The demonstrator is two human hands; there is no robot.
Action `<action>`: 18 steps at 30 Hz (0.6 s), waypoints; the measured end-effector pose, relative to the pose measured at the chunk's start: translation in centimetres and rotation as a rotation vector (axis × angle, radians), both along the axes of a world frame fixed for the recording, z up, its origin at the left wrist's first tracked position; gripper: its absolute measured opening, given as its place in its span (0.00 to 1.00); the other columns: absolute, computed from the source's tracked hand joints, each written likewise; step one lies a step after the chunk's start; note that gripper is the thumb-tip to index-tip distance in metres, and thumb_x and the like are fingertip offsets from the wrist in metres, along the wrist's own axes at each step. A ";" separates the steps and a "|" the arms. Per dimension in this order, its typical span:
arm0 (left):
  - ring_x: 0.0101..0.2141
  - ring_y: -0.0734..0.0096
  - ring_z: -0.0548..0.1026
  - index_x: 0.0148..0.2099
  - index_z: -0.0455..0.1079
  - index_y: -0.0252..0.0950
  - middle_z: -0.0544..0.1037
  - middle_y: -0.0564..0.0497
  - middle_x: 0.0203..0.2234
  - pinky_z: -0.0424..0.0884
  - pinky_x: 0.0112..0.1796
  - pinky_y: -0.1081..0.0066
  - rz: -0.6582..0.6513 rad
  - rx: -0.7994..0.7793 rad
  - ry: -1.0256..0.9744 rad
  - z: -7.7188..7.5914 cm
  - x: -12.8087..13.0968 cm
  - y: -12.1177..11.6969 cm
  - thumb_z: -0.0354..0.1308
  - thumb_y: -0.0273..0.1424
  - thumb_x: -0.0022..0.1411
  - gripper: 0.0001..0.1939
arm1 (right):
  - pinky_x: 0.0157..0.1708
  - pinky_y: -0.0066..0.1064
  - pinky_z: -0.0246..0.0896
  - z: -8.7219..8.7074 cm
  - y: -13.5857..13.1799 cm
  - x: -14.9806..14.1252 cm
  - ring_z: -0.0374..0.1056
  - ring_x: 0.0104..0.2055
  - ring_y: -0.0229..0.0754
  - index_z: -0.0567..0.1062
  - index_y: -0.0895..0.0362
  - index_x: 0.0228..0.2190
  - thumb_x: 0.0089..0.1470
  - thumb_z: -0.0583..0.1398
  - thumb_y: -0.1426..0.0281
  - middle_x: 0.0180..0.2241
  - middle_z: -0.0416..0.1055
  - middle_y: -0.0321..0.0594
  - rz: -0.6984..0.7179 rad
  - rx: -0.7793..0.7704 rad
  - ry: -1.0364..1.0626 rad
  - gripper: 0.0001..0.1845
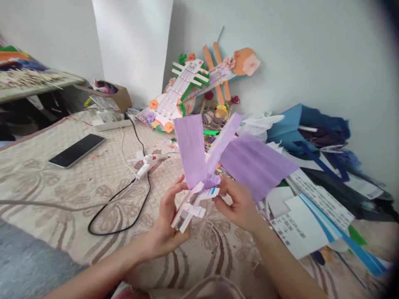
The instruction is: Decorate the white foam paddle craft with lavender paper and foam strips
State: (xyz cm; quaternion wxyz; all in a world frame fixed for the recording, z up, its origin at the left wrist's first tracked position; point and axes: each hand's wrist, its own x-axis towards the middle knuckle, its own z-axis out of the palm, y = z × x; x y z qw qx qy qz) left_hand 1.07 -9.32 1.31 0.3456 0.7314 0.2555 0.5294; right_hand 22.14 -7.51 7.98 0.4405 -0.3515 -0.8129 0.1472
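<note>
- Purple crinkled paper, held above the patterned tablecloth in front of the person, rises in 2 bands; it looks very light and soft, likely to crease or tear, so its gathered base seems the safest hold.
- White card piece, just below that base, looks thin, light and somewhat stiffer; its outer edges should suit a pinch, while the projecting tabs could bend.
- Left hand cradles the card's left side from below, fingers curled and clamped on it.
- Right hand sits opposite, knuckles raised, thumb and forefinger pinched on the card's right-hand end, beside the paper's base.
</note>
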 end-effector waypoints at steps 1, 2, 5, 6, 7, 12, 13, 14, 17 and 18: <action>0.70 0.47 0.47 0.70 0.42 0.46 0.57 0.42 0.63 0.50 0.65 0.40 -0.008 -0.007 0.005 -0.1 -0.1 -0.1 0.55 0.20 0.58 0.43 | 0.35 0.25 0.66 0.0 0.0 0.0 0.73 0.36 0.35 0.68 0.53 0.32 0.54 0.58 0.81 0.33 0.75 0.34 0.004 -0.007 -0.001 0.10; 0.70 0.47 0.46 0.70 0.41 0.46 0.56 0.42 0.64 0.50 0.65 0.40 -0.015 -0.013 0.008 -0.3 -0.3 -0.1 0.56 0.19 0.59 0.43 | 0.36 0.24 0.67 0.0 -0.1 0.0 0.73 0.36 0.35 0.68 0.53 0.32 0.55 0.58 0.81 0.34 0.75 0.34 0.005 -0.014 -0.003 0.10; 0.70 0.49 0.45 0.70 0.39 0.47 0.54 0.43 0.65 0.49 0.66 0.41 -0.040 -0.027 0.014 -0.6 -0.6 -0.2 0.55 0.18 0.58 0.45 | 0.36 0.24 0.67 0.0 -0.2 -0.1 0.74 0.37 0.35 0.69 0.53 0.32 0.54 0.58 0.80 0.34 0.76 0.35 -0.002 -0.035 0.001 0.10; 0.70 0.49 0.44 0.70 0.38 0.47 0.53 0.43 0.66 0.48 0.66 0.41 -0.048 -0.029 0.014 -0.7 -0.7 -0.2 0.54 0.17 0.57 0.46 | 0.36 0.24 0.67 -0.1 -0.2 -0.1 0.73 0.37 0.35 0.69 0.53 0.32 0.54 0.58 0.81 0.34 0.75 0.35 -0.004 -0.040 0.004 0.10; 0.70 0.49 0.43 0.71 0.38 0.47 0.53 0.43 0.66 0.47 0.66 0.41 -0.056 -0.029 0.014 -0.7 -0.8 -0.2 0.54 0.17 0.56 0.47 | 0.36 0.24 0.66 -0.1 -0.3 -0.2 0.73 0.36 0.35 0.69 0.53 0.31 0.54 0.59 0.81 0.34 0.75 0.34 -0.005 -0.043 0.009 0.10; 0.70 0.50 0.43 0.71 0.36 0.46 0.54 0.42 0.65 0.46 0.67 0.41 -0.072 -0.028 0.027 -0.6 -0.8 0.0 0.53 0.15 0.55 0.49 | 0.35 0.25 0.66 -0.4 -0.3 0.0 0.73 0.35 0.35 0.69 0.52 0.32 0.54 0.59 0.80 0.33 0.74 0.34 -0.007 -0.063 0.016 0.10; 0.70 0.49 0.43 0.71 0.36 0.46 0.55 0.42 0.64 0.46 0.66 0.41 -0.069 -0.022 0.030 -0.5 -0.7 0.0 0.54 0.16 0.55 0.48 | 0.35 0.25 0.67 -0.5 -0.3 0.1 0.73 0.35 0.35 0.69 0.52 0.32 0.54 0.59 0.80 0.33 0.75 0.34 -0.010 -0.069 0.012 0.09; 0.70 0.49 0.44 0.71 0.35 0.45 0.55 0.42 0.64 0.47 0.66 0.41 -0.070 -0.014 0.034 -0.4 -0.7 0.0 0.54 0.16 0.55 0.48 | 0.36 0.26 0.67 -0.6 -0.3 0.2 0.73 0.36 0.36 0.70 0.52 0.32 0.55 0.59 0.79 0.33 0.75 0.35 -0.017 -0.077 0.006 0.09; 0.69 0.46 0.45 0.71 0.36 0.44 0.56 0.40 0.64 0.47 0.65 0.38 -0.071 0.002 0.055 -0.3 -0.5 0.0 0.54 0.17 0.56 0.47 | 0.36 0.27 0.68 -0.7 -0.4 0.4 0.73 0.36 0.38 0.72 0.52 0.36 0.55 0.59 0.78 0.35 0.76 0.36 -0.040 -0.101 -0.024 0.09; 0.69 0.45 0.45 0.71 0.36 0.44 0.56 0.40 0.64 0.48 0.65 0.37 -0.070 0.005 0.060 -0.3 -0.5 0.0 0.54 0.18 0.56 0.47 | 0.36 0.28 0.68 -0.6 -0.4 0.5 0.73 0.36 0.38 0.72 0.52 0.37 0.55 0.59 0.78 0.35 0.76 0.37 -0.046 -0.108 -0.036 0.10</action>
